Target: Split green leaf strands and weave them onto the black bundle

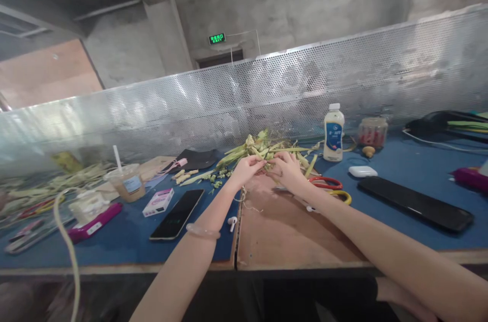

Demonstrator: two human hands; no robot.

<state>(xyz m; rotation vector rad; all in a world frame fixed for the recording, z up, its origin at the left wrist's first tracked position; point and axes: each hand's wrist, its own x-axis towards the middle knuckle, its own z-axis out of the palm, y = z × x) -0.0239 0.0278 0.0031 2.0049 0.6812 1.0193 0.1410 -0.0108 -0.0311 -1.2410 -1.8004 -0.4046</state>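
My left hand and my right hand meet at the middle of the table, fingers pinched close together. Whatever lies between the fingertips is too small to make out. Just behind them is a heap of pale green and yellowish dried stems and leaves. Small green clippings are scattered left of my left hand. Beside my right wrist lie scissors with red handles and a yellow-handled pair, their blades mostly hidden. A thin pale string trails below my left hand.
A milk bottle, glass jar, white earbud case and long black case stand or lie right. Leftward are a phone, small box, drink cup and tissue pack. A perforated metal screen runs behind.
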